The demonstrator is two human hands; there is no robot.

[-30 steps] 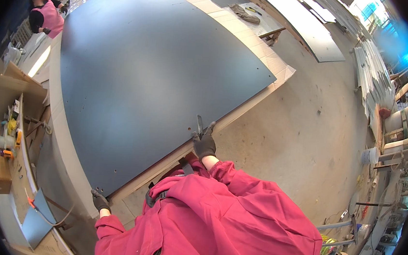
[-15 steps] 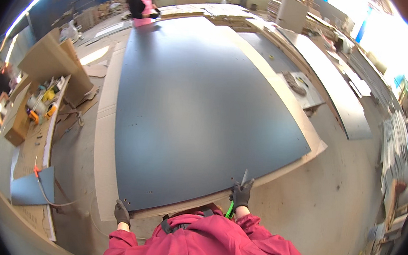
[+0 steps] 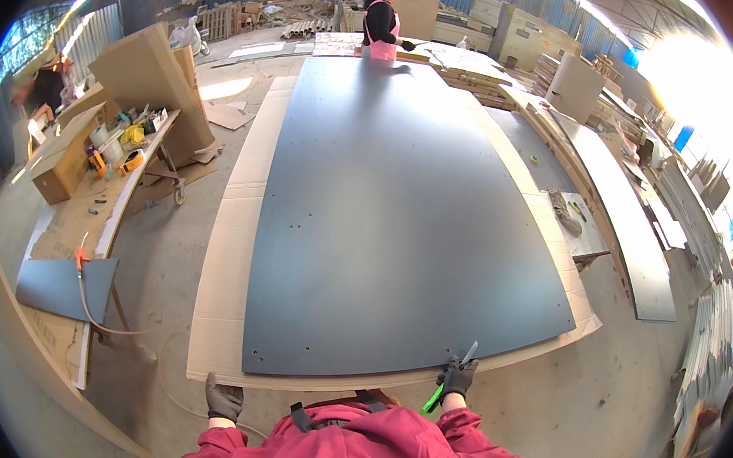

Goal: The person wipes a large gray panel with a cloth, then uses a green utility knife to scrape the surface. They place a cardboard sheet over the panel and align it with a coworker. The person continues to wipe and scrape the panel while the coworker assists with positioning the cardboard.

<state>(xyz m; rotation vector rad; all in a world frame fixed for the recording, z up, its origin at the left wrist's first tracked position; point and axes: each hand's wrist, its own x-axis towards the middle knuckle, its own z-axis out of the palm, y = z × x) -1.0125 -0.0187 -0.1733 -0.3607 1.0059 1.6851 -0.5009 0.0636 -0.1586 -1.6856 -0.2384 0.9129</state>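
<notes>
**Large grey panel on cardboard base, held at near edge**

The grey panel (image 3: 402, 223) lies flat on a cardboard sheet (image 3: 225, 304) at picture centre, running from 6 o'clock toward 12 o'clock. The left hand (image 3: 223, 400), gloved, sits at 7 o'clock at the near edge of the cardboard; whether its fingers are closed on the edge cannot be told. The right hand (image 3: 456, 378), gloved, sits at 5 o'clock at the panel's near right edge, fingers wrapped around a utility knife (image 3: 449, 380) with a green handle, blade tip pointing over the panel. A co-worker (image 3: 383, 17) in a pink apron stands at the far end, 12 o'clock. A cluttered workbench (image 3: 119, 172) stands at 9 o'clock.
</notes>
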